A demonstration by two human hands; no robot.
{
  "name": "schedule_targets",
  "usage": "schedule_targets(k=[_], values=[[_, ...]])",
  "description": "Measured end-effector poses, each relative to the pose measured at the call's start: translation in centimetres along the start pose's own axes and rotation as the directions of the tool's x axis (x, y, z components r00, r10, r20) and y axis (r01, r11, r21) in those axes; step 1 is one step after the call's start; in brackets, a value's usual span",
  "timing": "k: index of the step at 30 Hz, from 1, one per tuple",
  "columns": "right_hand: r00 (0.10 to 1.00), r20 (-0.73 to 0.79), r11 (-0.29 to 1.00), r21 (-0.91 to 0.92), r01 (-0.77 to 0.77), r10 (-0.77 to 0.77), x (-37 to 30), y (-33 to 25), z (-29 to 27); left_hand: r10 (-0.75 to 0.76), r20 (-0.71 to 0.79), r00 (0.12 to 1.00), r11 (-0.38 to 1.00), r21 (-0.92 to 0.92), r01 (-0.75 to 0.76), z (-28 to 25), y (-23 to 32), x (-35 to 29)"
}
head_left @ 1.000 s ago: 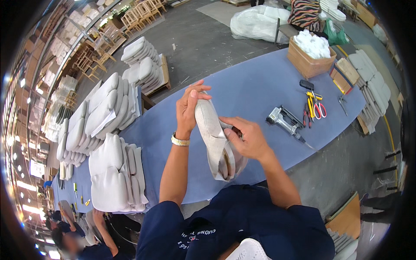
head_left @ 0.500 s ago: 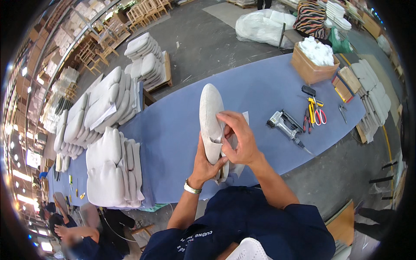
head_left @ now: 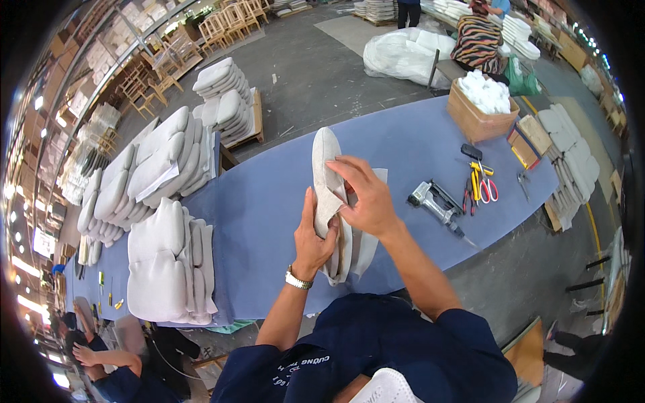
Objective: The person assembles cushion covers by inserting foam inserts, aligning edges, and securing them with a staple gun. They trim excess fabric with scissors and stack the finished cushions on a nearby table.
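Note:
A light grey upholstered cushion (head_left: 325, 151) stands on edge above the blue-covered table (head_left: 262, 195), its narrow side toward me. My left hand (head_left: 313, 245) is closed around its left side low down, thumb near the fabric edge. With thumb and fingers, my right hand (head_left: 368, 201) pinches a loose flap of the cover (head_left: 329, 203) on the right side; the fingertips are partly hidden. Below the right hand hangs a thin white sheet (head_left: 365, 254) beside the cushion's open underside.
Stacked grey cushions (head_left: 161, 262) fill the table's left. On the right lie a staple gun (head_left: 437, 205), pliers (head_left: 468, 198), scissors (head_left: 488, 191) and a black-and-yellow tool. A carton (head_left: 480, 121) of white stuffing stands behind them. A co-worker (head_left: 121, 366) is at lower left.
The flap of cover is now drawn outward and stands up in a point. My left hand has shifted slightly left, its thumb now beside the flap. More of the white sheet shows.

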State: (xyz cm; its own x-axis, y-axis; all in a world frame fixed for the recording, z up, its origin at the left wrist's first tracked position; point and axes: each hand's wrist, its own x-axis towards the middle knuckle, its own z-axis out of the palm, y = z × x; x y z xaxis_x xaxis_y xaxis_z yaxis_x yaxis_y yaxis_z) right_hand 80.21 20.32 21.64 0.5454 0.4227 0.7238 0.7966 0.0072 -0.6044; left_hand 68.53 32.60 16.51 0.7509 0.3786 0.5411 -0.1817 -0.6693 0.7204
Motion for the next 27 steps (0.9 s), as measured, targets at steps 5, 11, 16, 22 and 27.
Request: schedule_targets(k=[5, 11, 16, 22, 27], values=[[0.981, -0.028, 0.978, -0.092, 0.189, -0.192, 0.7, 1.1, -0.6, -0.061, 0.02, 0.998, 0.993, -0.103, 0.063, -1.3, -0.2, 0.2], [0.945, -0.121, 0.952, -0.046, 0.302, -0.305, 1.6, 2.2, -0.2, -0.137, 0.005, 0.991, 0.933, -0.335, 0.131, -0.6, -0.9, 0.8], [0.967, -0.209, 0.989, -0.024, 0.146, -0.147, 3.5, 2.7, -0.9, -0.261, 0.097, 0.96, 0.941, -0.198, 0.276, -1.2, 2.2, 4.4], [0.958, -0.227, 0.983, -0.004, -0.182, 0.176, 6.4, 8.9, -1.0, -0.429, 0.233, 0.873, 0.815, -0.317, 0.485, 4.3, -0.2, 9.6], [0.883, -0.256, 0.915, 0.018, -0.402, 0.393, 2.0, 19.9, 1.4, -0.587, 0.183, 0.788, 0.751, -0.241, 0.615, 12.7, -5.1, 7.7]])
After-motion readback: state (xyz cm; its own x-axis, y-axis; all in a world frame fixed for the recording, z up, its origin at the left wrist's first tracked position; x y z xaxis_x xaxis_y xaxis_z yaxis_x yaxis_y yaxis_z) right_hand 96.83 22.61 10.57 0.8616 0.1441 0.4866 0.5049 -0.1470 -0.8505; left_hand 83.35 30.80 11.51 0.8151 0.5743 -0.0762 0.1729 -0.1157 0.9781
